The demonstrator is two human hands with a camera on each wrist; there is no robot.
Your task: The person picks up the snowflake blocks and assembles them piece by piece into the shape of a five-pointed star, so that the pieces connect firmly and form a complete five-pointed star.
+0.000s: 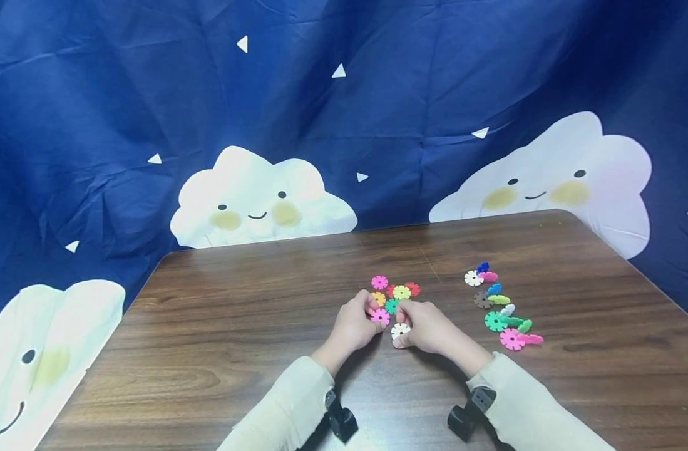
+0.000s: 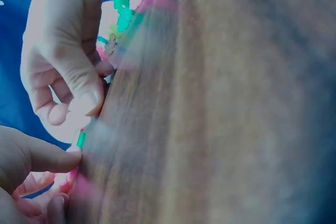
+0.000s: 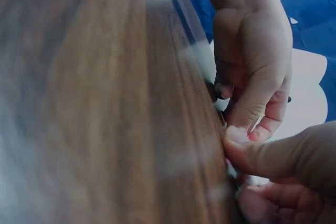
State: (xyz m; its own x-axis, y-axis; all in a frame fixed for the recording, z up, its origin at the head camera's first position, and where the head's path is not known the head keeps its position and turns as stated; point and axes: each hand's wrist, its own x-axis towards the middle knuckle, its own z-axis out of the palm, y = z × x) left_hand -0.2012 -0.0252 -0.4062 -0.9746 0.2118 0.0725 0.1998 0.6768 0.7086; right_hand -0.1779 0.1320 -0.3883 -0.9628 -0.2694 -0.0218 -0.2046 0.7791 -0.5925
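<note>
Notched plastic discs lie in a loose group on the wooden table. My left hand has its thumb and fingers around the edge of a pink snowflake disc. Just to its right, my right hand pinches a white snowflake disc by its edge, close to the tabletop. Past the fingertips lie a green disc, a yellow disc, an orange disc, red discs and another pink disc. In the left wrist view, fingers partly cover the pieces.
Joined discs lie to the right in a column: a pink pair, a green cluster, a brown disc with coloured ones, and a white disc with others. A blue cloth hangs behind the table.
</note>
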